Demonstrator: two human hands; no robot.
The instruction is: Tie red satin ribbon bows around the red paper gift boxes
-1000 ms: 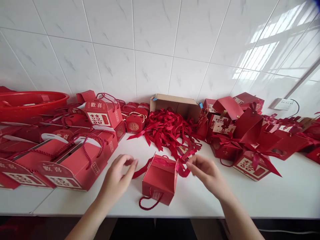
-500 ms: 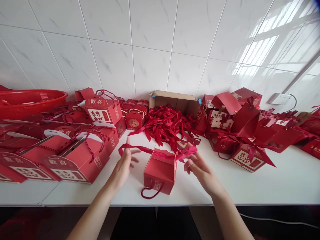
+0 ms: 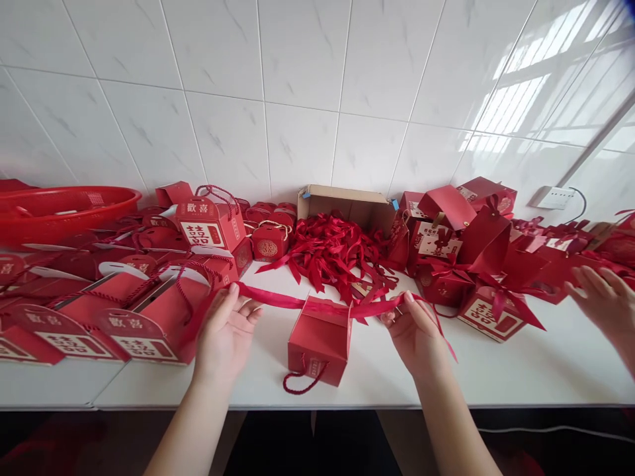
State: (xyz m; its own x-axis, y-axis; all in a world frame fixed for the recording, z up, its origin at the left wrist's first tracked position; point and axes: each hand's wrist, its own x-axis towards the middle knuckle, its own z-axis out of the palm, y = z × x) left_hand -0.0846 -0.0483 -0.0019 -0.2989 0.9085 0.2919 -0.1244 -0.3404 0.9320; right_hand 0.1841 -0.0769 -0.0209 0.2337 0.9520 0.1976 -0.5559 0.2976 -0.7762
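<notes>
A small red gift box [image 3: 320, 347] with a twisted cord handle stands on the white table between my hands. A red ribbon [image 3: 275, 297] stretches across the top of the box, passing by its raised flaps. To the left of the box, my left hand [image 3: 225, 330] pinches one end of the ribbon between thumb and fingers. My right hand [image 3: 419, 334] pinches the other side, and a loose tail hangs down beyond it. Behind the box lies a heap of red ribbons [image 3: 337, 254], spilling from a cardboard box [image 3: 347, 198].
Rows of red gift boxes [image 3: 149, 317] with cord handles fill the left, below a red plastic basket [image 3: 69, 211]. Ribbon-tied boxes [image 3: 493, 311] are piled at the right. Another person's hand [image 3: 602, 297] reaches in at the right edge. A power strip [image 3: 551, 197] sits by the wall.
My hands have closed on the ribbon and drawn it wider and straighter across the box. Another person's hand has come into view at the right.
</notes>
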